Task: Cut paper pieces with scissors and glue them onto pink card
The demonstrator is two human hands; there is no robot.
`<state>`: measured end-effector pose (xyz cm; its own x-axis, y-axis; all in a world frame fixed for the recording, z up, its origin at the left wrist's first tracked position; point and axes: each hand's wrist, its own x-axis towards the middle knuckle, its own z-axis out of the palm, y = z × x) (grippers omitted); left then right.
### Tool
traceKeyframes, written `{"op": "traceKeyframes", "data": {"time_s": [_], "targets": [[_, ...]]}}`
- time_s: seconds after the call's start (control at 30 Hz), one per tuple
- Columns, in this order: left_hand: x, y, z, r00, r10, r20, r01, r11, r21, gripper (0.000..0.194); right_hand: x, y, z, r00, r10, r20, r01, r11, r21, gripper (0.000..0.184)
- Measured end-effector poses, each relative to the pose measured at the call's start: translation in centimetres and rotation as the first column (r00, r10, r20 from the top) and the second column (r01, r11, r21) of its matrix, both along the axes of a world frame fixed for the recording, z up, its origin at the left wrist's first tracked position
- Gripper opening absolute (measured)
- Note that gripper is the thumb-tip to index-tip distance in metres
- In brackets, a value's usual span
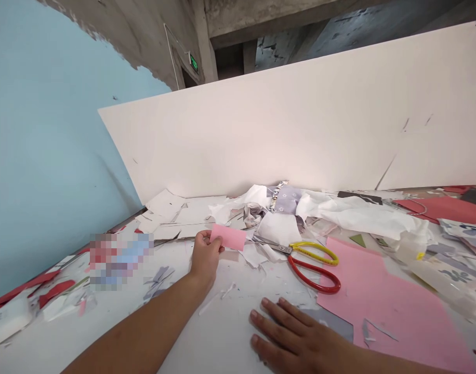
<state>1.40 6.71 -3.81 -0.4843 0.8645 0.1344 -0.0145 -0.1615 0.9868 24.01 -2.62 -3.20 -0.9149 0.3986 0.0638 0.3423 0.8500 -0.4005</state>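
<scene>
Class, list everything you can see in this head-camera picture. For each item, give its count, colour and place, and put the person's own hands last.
scissors: one pair, red and yellow handles, on the table between the hands
pink paper slip: one, pink, held at the table's back
pink paper sheet: one, pink, on the table at right
red paper: one, red, at the table's far right
paper scraps: many, white, heaped along the table's back
white board: one, off-white, upright behind the table
wall: one, pale blue, at left
exit sign: one, green, high in the background
table: one, white, under everything
left hand: one, gripping the slip
right hand: one, flat on the table, fingers spread
</scene>
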Motion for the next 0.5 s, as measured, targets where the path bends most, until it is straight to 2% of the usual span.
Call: {"op": "traceKeyframes", "data": {"time_s": [0.07, 0.13, 0.2, 0.37, 0.43, 0.5], "targets": [[0.1, -0.3, 0.2, 1.000, -0.020, 0.003, 0.020, 1.000, -0.005, 0.025, 1.4, 0.4, -0.2, 0.999, -0.037, -0.022, 0.036, 0.998, -0.046, 0.059], [0.2, -0.7, 0.4, 0.999, -0.050, 0.007, 0.050, 0.999, -0.008, 0.025, 3.0, 1.0, 0.2, 0.985, -0.166, 0.036, 0.169, 0.980, -0.109, 0.071], [0.5, -1.1, 0.6, 0.996, -0.094, 0.012, 0.094, 0.996, -0.010, 0.028, 4.5, 1.8, 0.8, 0.964, -0.251, 0.092, 0.262, 0.957, -0.128, 0.070], [1.4, -2.1, 1.1, 0.964, -0.263, -0.031, 0.262, 0.965, -0.022, 0.044, 6.3, 3.9, 1.0, 0.920, -0.367, 0.138, 0.381, 0.920, -0.093, 0.069], [1.7, -2.4, 1.1, 0.952, -0.299, -0.057, 0.298, 0.954, -0.035, 0.036, 6.6, 5.0, 0.7, 0.911, -0.385, 0.148, 0.397, 0.916, -0.055, 0.072], [2.0, -2.8, 1.1, 0.940, -0.332, -0.084, 0.326, 0.942, -0.074, 0.019, 7.0, 6.0, 0.4, 0.909, -0.395, 0.136, 0.398, 0.917, 0.003, 0.067]]}}
